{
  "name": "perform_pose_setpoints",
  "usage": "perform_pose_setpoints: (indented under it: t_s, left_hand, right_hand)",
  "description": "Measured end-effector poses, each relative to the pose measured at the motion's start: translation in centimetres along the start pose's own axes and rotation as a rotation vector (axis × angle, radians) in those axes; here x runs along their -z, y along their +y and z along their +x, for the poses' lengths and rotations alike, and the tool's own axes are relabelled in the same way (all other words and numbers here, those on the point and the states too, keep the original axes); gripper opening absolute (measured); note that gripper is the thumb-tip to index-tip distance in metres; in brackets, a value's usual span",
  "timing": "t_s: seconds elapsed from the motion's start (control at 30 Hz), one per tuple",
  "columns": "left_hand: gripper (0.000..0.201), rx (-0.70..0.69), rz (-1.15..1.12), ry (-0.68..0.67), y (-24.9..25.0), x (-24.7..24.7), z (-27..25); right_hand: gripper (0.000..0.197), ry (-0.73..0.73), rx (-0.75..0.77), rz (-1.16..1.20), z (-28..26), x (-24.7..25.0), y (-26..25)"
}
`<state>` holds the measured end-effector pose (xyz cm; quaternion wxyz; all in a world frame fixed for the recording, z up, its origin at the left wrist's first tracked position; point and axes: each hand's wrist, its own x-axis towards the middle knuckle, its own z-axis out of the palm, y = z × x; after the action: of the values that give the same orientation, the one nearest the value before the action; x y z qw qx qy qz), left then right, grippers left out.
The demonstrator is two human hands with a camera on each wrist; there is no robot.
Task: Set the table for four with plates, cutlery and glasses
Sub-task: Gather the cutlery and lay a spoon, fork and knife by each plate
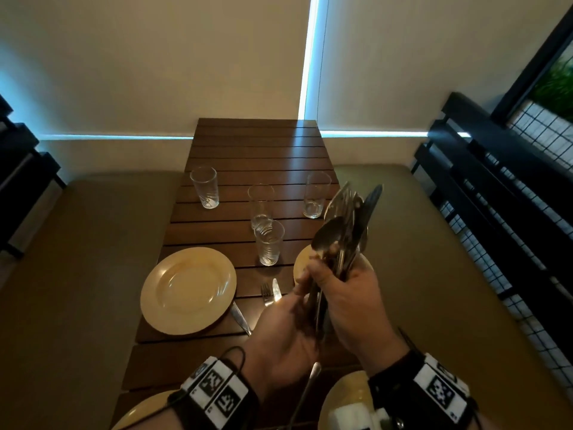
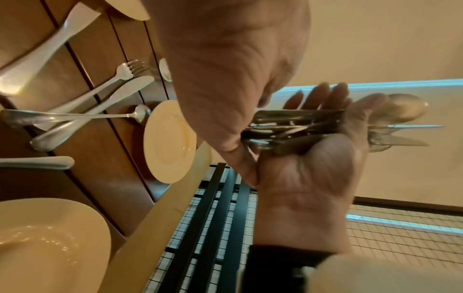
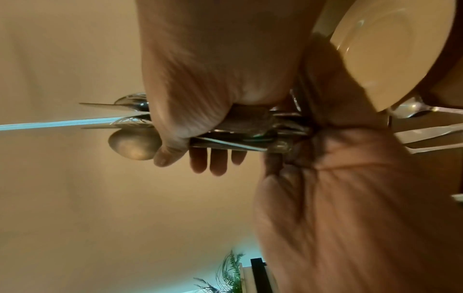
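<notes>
My right hand [image 1: 341,283] grips a bundle of cutlery [image 1: 347,225] upright above the right side of the wooden table [image 1: 248,150]; spoon bowls, fork tines and knife blades stick out on top. From below, my left hand [image 1: 297,305] pinches the handle ends of that bundle [image 2: 295,128]. Yellow plates lie at the far left [image 1: 187,290], far right [image 1: 300,265] half hidden by my hand, near left [image 1: 139,414] and near right [image 1: 344,398]. Several empty glasses [image 1: 269,242] stand mid-table. A fork [image 1: 266,293] and a knife [image 1: 276,290] lie between the far plates.
Another knife [image 1: 240,318] lies beside the far left plate, and a spoon handle [image 1: 307,389] shows between the near plates. Olive bench cushions [image 1: 93,274] flank the table. Black slatted backrests with wire mesh [image 1: 496,197] stand at the right.
</notes>
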<state>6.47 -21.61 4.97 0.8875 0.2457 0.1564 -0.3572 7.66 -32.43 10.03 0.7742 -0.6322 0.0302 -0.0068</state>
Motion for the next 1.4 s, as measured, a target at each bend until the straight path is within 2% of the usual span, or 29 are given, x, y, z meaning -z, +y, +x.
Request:
perform_pose_setpoints:
  t_s: [0.13, 0.23, 0.4, 0.43, 0.5, 0.6, 0.7, 0.77, 0.83, 0.93, 1.2, 1.3, 1.4]
  left_hand:
    - [0.052, 0.102, 0.008, 0.013, 0.5, 0.6, 0.4]
    - [0.055, 0.130, 0.046, 0.002, 0.6, 0.4, 0.1]
    - [0.062, 0.142, -0.006, -0.015, 0.4, 1.9, 0.3]
    - [0.061, 0.160, 0.040, -0.010, 0.2, 2.5, 0.5]
    - [0.056, 0.200, 0.318, 0.057, -0.4, 3.9, 0.7]
    - [0.050, 0.156, 1.011, 0.265, -0.4, 6.8, 0.4]
    - [0.024, 0.094, 1.700, 0.444, 1.0, 11.0, 0.8]
    - [0.017, 0.056, 1.933, 0.605, 2.3, 13.2, 1.7]
    - [0.031, 0.067, 1.939, 0.749, 2.8, 14.3, 2.7]
    - [0.045, 0.180, 1.863, 0.839, 2.3, 14.8, 4.5]
    - [0.018, 0.179, 1.661, 0.904, 1.1, 15.3, 7.2]
    - [0.024, 0.157, 1.621, 0.914, 1.0, 14.5, 8.1]
    - [0.041, 0.135, 1.594, 0.915, 0.6, 13.3, 9.0]
  right_hand:
    - [0.031, 0.075, 0.069, -0.119, -0.4, -0.5, 1.1]
    - [0.016, 0.067, 0.144, -0.223, -1.0, -0.6, 2.2]
    - [0.004, 0.024, -0.080, -0.142, -1.0, -0.7, 3.2]
    - [0.004, 0.040, -0.127, -0.101, -0.9, -0.6, 3.3]
    - [0.012, 0.084, -0.225, 0.028, -0.9, -0.1, 3.4]
    - [0.022, 0.118, -0.336, 0.028, -1.6, 2.2, 3.5]
    - [0.027, 0.117, -0.432, 0.023, -3.0, 5.4, 4.4]
    - [0.027, 0.142, -0.498, 0.013, -4.2, 7.2, 5.2]
    - [0.028, 0.170, -0.566, -0.020, -5.3, 8.9, 6.1]
    - [0.035, 0.173, -0.640, -0.114, -6.6, 10.8, 7.0]
    - [0.047, 0.163, -0.727, -0.210, -8.4, 15.2, 7.9]
    - [0.043, 0.186, -0.726, -0.187, -8.2, 16.0, 7.8]
    - [0.038, 0.182, -0.721, -0.174, -7.9, 16.6, 7.7]
